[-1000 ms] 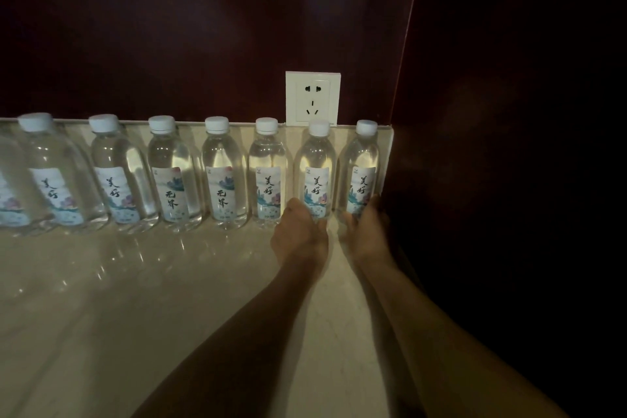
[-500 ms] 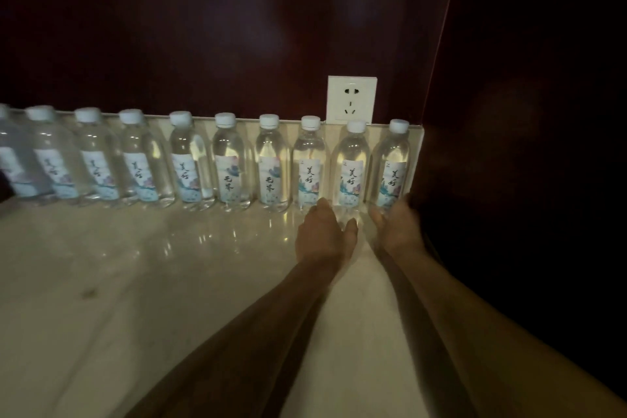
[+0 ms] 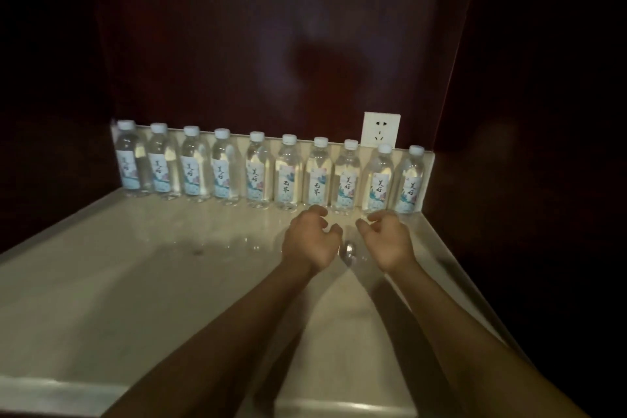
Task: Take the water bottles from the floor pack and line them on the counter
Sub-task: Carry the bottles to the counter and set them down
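Several clear water bottles (image 3: 288,176) with white caps and pale blue labels stand upright in one row along the back of the pale stone counter (image 3: 135,275). The rightmost bottle (image 3: 410,180) stands by the right wall. My left hand (image 3: 310,241) and my right hand (image 3: 386,239) hover just in front of the row's right end. Both have loosely curled fingers and hold nothing. Neither hand touches a bottle. The floor pack is out of sight.
A white wall socket (image 3: 380,128) sits on the dark red back wall above the right bottles. Dark red walls close the counter at the back and right. The counter's front edge (image 3: 61,394) runs along the bottom.
Both hands have let go of the two rightmost bottles and drawn back toward me. The camera has pulled back, so the whole row now shows.
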Demonstrator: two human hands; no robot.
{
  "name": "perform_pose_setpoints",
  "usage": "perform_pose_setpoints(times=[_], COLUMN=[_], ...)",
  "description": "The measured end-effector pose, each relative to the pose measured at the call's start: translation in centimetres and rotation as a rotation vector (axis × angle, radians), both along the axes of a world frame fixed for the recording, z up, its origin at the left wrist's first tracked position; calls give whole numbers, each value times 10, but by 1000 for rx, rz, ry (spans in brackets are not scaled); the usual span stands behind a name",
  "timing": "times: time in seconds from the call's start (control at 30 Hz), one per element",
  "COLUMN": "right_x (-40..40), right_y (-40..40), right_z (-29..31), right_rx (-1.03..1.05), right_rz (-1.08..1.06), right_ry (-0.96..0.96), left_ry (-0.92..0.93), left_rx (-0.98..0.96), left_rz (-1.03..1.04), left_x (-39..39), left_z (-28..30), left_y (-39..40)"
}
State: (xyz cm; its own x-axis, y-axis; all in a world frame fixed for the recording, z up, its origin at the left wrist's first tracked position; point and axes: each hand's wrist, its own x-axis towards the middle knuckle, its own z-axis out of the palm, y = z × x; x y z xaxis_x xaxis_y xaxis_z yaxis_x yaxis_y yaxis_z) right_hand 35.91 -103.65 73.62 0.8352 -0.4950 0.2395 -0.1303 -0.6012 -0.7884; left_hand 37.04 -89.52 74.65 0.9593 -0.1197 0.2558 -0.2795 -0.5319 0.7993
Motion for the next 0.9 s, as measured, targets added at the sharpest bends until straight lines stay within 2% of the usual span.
perform_pose_setpoints(times=[0.23,0.4,0.53,0.8,0.9], right_x=[-75,-124,-152,-197,-216], right_y=[98,207,318,514,576], right_z=[27,28,11,-41,-65], right_rx=[31,125,188,162,148], right_rz=[94,242,453,855,1013], right_ry=[-80,-183,-178,12,91], left_ry=[-117,-171,-258,-206,-135], left_rx=[-207,-342,-376,-279,-244], left_rz=[18,69,303,778,956], left_x=[-74,-136,-183,-276,-308], left_z=[25,24,4,-55,-87], left_y=[94,180,273,472,535])
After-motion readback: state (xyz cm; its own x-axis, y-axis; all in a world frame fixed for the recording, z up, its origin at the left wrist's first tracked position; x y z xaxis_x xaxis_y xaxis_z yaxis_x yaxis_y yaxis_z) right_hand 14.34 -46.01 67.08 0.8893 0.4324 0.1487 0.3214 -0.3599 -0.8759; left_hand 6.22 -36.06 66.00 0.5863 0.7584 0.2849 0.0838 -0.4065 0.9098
